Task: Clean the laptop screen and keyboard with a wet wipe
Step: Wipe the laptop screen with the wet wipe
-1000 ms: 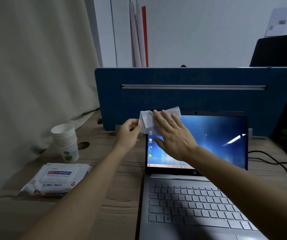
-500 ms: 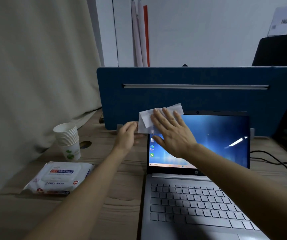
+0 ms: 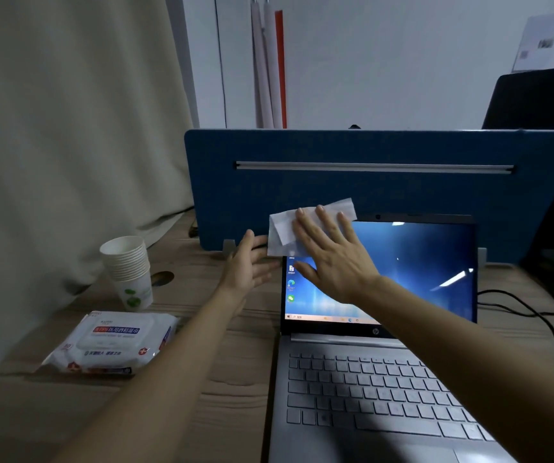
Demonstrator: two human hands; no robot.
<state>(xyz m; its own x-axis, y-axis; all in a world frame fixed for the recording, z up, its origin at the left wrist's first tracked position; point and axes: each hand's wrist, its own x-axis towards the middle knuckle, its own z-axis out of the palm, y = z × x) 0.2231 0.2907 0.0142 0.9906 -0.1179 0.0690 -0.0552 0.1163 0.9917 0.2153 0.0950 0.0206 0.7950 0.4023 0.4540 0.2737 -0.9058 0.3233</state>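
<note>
**Wipe pressed to the top left corner of the laptop screen**

The right hand (image 3: pixel 332 259) lies flat with its fingers spread and straight, pressing a white wet wipe (image 3: pixel 284 233) against the upper left corner of the lit laptop screen (image 3: pixel 419 272). The wipe is partly folded, and its edges stick out past the fingertips above the lid and off the left side of it. The left hand (image 3: pixel 247 267) hovers just left of the lid, its grip open, fingers relaxed and reaching toward the wipe's left edge; whether they touch it is hard to tell. It holds nothing.

The laptop stands open on the wooden tabletop (image 3: pixel 235 369), with the keyboard (image 3: pixel 379 392) bare in front of the screen and both forearms crossing above it and beside it.

To the left, a stack of paper cups (image 3: pixel 127 270) stands upright, nested one inside the other; what is in the top cup cannot be seen. Nearer, a soft pack of wet wipes (image 3: pixel 112 344) lies flat with its white lid flap closed. A blue divider panel (image 3: pixel 369 188) stands behind the laptop, and a black cable (image 3: pixel 529 310) trails off to the right.
</note>
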